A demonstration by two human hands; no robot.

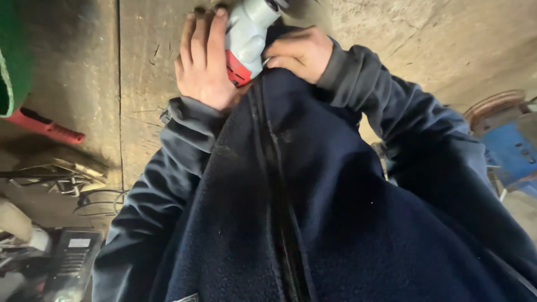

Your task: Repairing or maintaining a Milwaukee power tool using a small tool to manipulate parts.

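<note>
We look down on a bare concrete floor point(140, 61), dusty and tan, scored by a straight joint line and a few scratches, with darker shade toward the left edge. Off to the left lie a red handle point(47, 128) beside a curved green object point(14, 61), a heap of thin metal scraps point(61, 176), a loop of black cable point(98, 201) and, at the lower left corner, a dark boxy device point(70, 257). On the right a blue metal part point(512, 154) sits below a rusty round disc point(495, 103). Our own dark blue fleece jacket point(313, 212), zip running down its middle, fills most of the view and hides the floor straight beneath us. At the top centre, just above the collar, we grip a grey and red power tool point(249, 36). Our left hand point(204, 61) lies flat against its left flank, fingers straight and together, pressed to the housing. Our right hand point(299, 50) is curled and clamped on the tool from the other side, near its red base. The tool's long axis runs diagonally, from the red end at the lower left up to the grey end at the upper right, where it leaves the view, so we cannot tell what its head carries.
</note>
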